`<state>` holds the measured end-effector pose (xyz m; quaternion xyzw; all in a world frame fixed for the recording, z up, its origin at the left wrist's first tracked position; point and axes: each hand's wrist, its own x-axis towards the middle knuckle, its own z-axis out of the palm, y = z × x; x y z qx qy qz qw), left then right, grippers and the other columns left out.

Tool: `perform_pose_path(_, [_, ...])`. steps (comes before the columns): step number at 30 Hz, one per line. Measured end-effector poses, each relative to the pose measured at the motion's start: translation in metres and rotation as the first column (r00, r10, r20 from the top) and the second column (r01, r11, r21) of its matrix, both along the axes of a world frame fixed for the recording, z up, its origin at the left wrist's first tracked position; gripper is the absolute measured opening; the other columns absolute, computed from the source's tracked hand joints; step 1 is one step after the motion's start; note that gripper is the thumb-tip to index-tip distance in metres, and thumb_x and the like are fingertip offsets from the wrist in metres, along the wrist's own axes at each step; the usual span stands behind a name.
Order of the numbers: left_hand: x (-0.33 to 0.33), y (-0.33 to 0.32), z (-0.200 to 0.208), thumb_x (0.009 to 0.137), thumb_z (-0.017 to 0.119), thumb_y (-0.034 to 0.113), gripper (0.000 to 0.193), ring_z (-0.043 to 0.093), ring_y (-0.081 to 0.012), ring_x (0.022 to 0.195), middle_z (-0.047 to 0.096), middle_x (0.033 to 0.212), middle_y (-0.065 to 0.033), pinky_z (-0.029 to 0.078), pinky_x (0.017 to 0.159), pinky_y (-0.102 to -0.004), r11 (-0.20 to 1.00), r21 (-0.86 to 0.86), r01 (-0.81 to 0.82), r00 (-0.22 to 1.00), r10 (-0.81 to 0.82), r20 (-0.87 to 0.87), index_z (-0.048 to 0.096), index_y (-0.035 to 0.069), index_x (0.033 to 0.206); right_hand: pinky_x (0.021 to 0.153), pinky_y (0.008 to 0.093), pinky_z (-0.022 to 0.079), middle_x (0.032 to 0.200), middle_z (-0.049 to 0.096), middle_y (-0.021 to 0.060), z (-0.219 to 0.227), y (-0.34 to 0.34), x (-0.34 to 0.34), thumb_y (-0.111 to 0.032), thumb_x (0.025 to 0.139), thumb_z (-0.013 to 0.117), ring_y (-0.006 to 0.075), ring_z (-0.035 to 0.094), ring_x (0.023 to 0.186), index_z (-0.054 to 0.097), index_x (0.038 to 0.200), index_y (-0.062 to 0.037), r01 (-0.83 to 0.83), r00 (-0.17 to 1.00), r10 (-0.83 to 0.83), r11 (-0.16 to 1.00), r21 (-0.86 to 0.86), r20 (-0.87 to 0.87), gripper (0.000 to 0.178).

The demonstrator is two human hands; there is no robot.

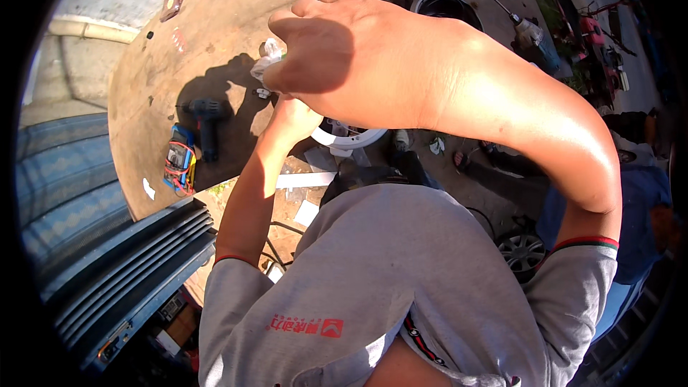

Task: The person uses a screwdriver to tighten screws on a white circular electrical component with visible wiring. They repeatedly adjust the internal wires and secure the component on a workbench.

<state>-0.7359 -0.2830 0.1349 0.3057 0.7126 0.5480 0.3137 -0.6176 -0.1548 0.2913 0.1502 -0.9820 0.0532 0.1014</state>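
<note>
Quick tally, using the drill as the landmark: one drill [207,118], with one table [132,104] under it. Just left of the drill and a bit closer to the wearer, one multimeter [178,161], then one white scrap [148,188]. Well beyond the drill, one small brown box [173,4]. Off to its right, two bare hands, a left hand [299,117] and a right hand [326,46], plus one clump of white plastic [269,57]. Way right of it, one spoked wheel [521,249].
</note>
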Motion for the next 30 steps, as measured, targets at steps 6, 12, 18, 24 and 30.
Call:
perform_pose_path(6, [-0.007,-0.023,-0.055,0.082,0.078,0.004,0.024,0.070,-0.0184,0.094,0.074,0.095,-0.0085,0.053,0.080,-0.0342,0.935,0.256,0.245,0.918,-0.139,-0.371,0.069,0.001,0.104,0.070,0.0372,0.057,0.102,0.068,0.0181,0.035,-0.008,-0.008,-0.019,0.081,0.072,0.0320,0.070,0.085,0.069,0.091,-0.0028,0.159,0.915,-0.136,0.987,-0.031,0.379,0.019])
perform_pose_path(12, [-0.007,-0.024,-0.048,0.082,0.079,0.005,0.025,0.069,-0.0180,0.094,0.074,0.096,-0.0086,0.053,0.080,-0.0340,0.927,0.267,0.264,0.900,-0.137,-0.414,0.069,0.001,0.104,0.071,0.0380,0.058,0.106,0.066,0.0215,-0.001,-0.001,0.000,-0.018,0.078,0.074,0.0319,0.071,0.083,0.069,0.090,-0.0030,-0.024,1.000,0.023,0.994,-0.107,-0.015,0.020])
perform_pose_path(18, [-0.002,-0.018,-0.048,0.082,0.079,0.005,0.025,0.069,-0.0177,0.095,0.074,0.096,-0.0087,0.053,0.079,-0.0339,0.927,0.293,0.232,0.877,-0.069,-0.476,0.069,0.001,0.104,0.071,0.0389,0.058,0.106,0.066,0.0196,0.012,-0.005,-0.010,-0.014,0.077,0.075,0.0320,0.071,0.082,0.068,0.090,-0.0027,0.075,0.976,-0.036,0.981,-0.180,0.213,0.019])
perform_pose_path(24, [-0.007,-0.019,-0.040,0.081,0.080,0.006,0.026,0.069,-0.0173,0.095,0.074,0.096,-0.0087,0.053,0.079,-0.0337,0.936,0.241,0.258,0.844,-0.097,-0.527,0.069,0.002,0.104,0.064,0.0421,0.057,0.085,0.066,0.0150,-0.021,0.001,-0.008,-0.013,0.078,0.075,0.0342,0.071,0.075,0.067,0.089,-0.0021,-0.126,0.971,0.078,0.970,-0.206,-0.227,0.018])
perform_pose_path(30, [-0.008,-0.027,-0.049,0.081,0.080,0.007,0.026,0.069,-0.0169,0.095,0.074,0.097,-0.0088,0.053,0.079,-0.0335,0.942,0.266,0.203,0.771,0.014,-0.637,0.069,0.002,0.105,0.073,0.0409,0.057,0.088,0.062,0.0115,0.007,-0.007,-0.008,-0.013,0.080,0.073,0.0323,0.068,0.088,0.068,0.093,-0.0024,0.150,0.977,-0.109,0.963,-0.226,0.186,0.018])
